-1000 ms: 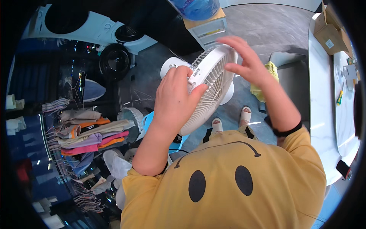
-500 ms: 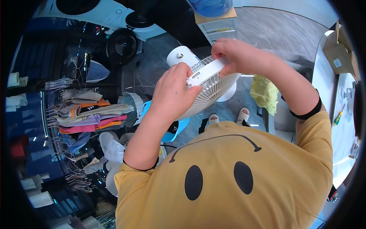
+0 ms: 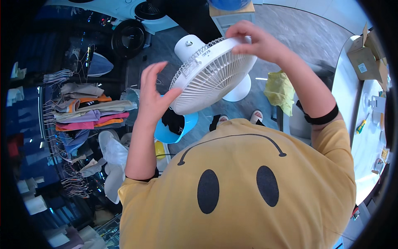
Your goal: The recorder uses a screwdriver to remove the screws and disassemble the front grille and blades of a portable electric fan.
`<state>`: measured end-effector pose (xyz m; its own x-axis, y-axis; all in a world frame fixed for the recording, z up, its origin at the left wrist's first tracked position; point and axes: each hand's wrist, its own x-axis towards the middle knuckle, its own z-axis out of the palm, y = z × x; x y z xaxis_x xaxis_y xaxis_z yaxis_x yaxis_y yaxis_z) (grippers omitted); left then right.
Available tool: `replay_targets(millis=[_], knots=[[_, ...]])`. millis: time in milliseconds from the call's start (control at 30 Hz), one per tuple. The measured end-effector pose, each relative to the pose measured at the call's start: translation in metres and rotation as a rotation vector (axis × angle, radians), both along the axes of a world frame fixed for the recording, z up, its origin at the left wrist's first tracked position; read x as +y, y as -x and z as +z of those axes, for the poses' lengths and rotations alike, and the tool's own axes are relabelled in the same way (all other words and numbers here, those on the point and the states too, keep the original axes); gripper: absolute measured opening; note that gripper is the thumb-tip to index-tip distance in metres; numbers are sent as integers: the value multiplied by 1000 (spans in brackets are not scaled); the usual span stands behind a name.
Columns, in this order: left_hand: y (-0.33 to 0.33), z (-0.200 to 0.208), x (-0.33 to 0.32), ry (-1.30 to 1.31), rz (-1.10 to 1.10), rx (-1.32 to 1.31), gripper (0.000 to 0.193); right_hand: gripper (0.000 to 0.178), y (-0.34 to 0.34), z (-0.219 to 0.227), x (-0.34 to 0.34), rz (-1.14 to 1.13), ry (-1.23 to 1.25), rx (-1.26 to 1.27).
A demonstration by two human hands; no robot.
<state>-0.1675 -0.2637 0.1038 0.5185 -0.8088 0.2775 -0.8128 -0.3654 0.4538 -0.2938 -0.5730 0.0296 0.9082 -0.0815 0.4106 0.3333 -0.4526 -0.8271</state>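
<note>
In the head view, a round white fan with thin ribs (image 3: 215, 79) tips sideways in front of the person in a yellow shirt (image 3: 236, 186). The left hand (image 3: 154, 93) is by the fan's left edge, fingers spread wide, thumb near the rim; I can't tell if it touches. The right hand (image 3: 265, 45) bends its fingers and thumb around the other end; I can't tell if they pinch. A bright blue tub (image 3: 189, 123) holds black cloth (image 3: 172, 120) below.
</note>
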Motion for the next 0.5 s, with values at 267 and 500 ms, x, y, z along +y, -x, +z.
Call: replay_targets(millis=[267, 500], knots=[[35, -128, 81, 265, 370, 828, 61, 58, 0, -109, 0, -433, -922, 346], [28, -156, 77, 427, 431, 718, 43, 66, 6, -120, 17, -592, -642, 288]])
